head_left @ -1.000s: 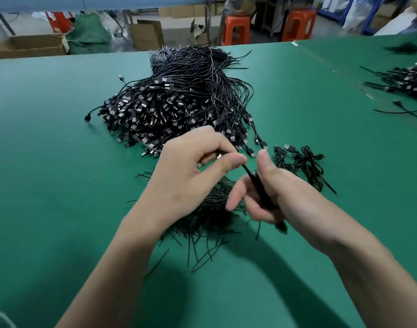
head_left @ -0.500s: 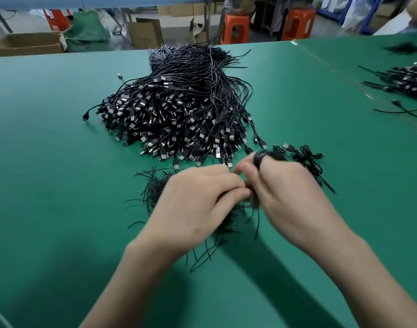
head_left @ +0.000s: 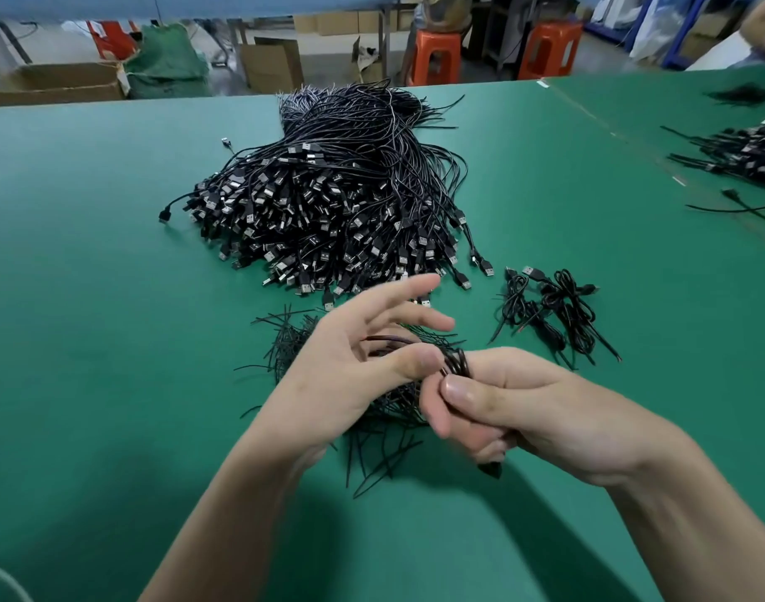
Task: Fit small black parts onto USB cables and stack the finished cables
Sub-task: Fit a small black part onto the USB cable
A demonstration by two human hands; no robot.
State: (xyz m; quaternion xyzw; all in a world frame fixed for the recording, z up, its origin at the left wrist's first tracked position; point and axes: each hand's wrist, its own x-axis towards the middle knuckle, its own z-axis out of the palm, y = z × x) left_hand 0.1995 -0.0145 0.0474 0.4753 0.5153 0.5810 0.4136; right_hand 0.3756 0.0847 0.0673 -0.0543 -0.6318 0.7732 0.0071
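Fingers (head_left: 458, 393) of the right hand (head_left: 545, 410) grip the coiled cable (head_left: 457, 362), the left hand (head_left: 346, 367) splayed loose beside it, while the finished stack (head_left: 554, 310) lies forward-right on the surface (head_left: 111, 341), nearer the right hand.

A small factory assembly workshop.
A wide green surface (head_left: 89, 254) carries a big heap of USB cables (head_left: 328, 219) near its far edge; behind it stand cardboard boxes (head_left: 272, 65) and orange plastic stools (head_left: 435, 54) on the floor (head_left: 55, 47).

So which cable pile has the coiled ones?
The small pile right of the big heap; its cables are looped into bundles, the heap's lie uncoiled.
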